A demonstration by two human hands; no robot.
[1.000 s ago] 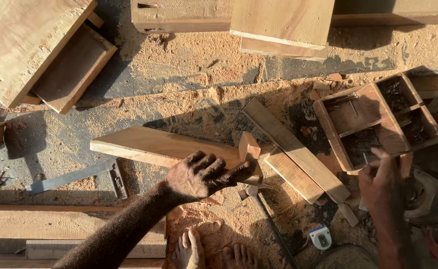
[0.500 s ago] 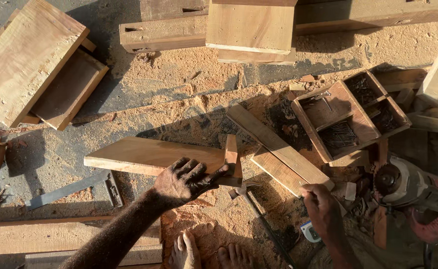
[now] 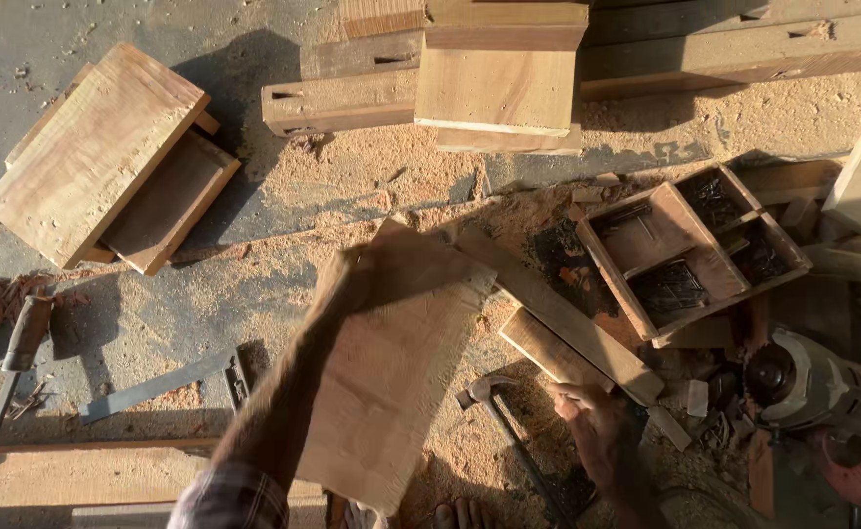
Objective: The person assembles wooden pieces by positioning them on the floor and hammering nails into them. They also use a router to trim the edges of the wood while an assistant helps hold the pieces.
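Two bare hands work over a sawdust-covered floor, seen from above. The left hand (image 3: pixel 347 279) grips the far edge of a flat wooden board (image 3: pixel 386 367), fingers curled over its top corner, lifting it off the floor and tilting it toward the camera so that its broad pale face shows; the forearm crosses in front of the board's left side. The right hand (image 3: pixel 597 431) is low on the right, fingers bent at the handle of a claw hammer (image 3: pixel 494 411) lying in the sawdust; whether it has closed on the handle cannot be told.

Just beyond the hammer, a long narrow plank (image 3: pixel 558 313) lies slanted on the floor. Beside it sits a wooden tray (image 3: pixel 690 250) split into compartments, holding dark nails within easy reach of the right hand. A power saw (image 3: pixel 808 392) rests at the right edge. On the left lie a chisel (image 3: pixel 9 372), a metal square (image 3: pixel 171 382), and a stack of boards (image 3: pixel 107 162). Thick beams (image 3: pixel 494 78) lie along the top.
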